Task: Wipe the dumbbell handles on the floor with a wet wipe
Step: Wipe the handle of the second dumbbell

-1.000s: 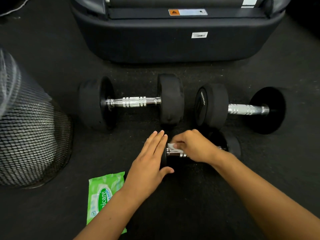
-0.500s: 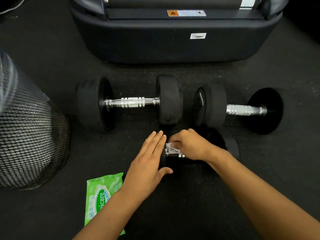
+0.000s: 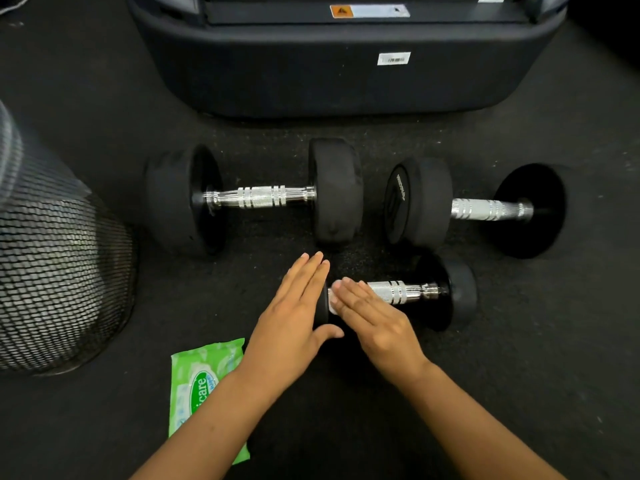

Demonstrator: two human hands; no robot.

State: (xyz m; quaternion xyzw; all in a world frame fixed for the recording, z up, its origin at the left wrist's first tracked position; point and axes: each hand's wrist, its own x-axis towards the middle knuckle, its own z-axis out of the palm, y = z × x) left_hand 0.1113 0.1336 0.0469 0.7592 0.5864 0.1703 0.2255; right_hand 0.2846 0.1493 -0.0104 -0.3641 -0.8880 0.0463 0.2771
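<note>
Three black dumbbells with chrome handles lie on the dark floor. The small dumbbell (image 3: 401, 292) is nearest me. My left hand (image 3: 294, 313) lies over its left weight, fingers straight and thumb hooked on the weight's near edge. My right hand (image 3: 374, 320) is flattened, and its fingertips press a white wet wipe (image 3: 333, 301) against the left end of that handle. The rest of the handle is bare. Behind them lie a large dumbbell (image 3: 259, 197) on the left and another large dumbbell (image 3: 485, 209) on the right, both untouched.
A green pack of wet wipes (image 3: 201, 379) lies on the floor under my left forearm. A black mesh bin (image 3: 59, 278) stands at the left. The dark base of a gym machine (image 3: 346, 71) blocks the far side behind the dumbbells.
My right hand has opened from a curled grip around the small handle to flat fingers at its left end, which uncovers most of the chrome. My left hand has stayed on the weight.
</note>
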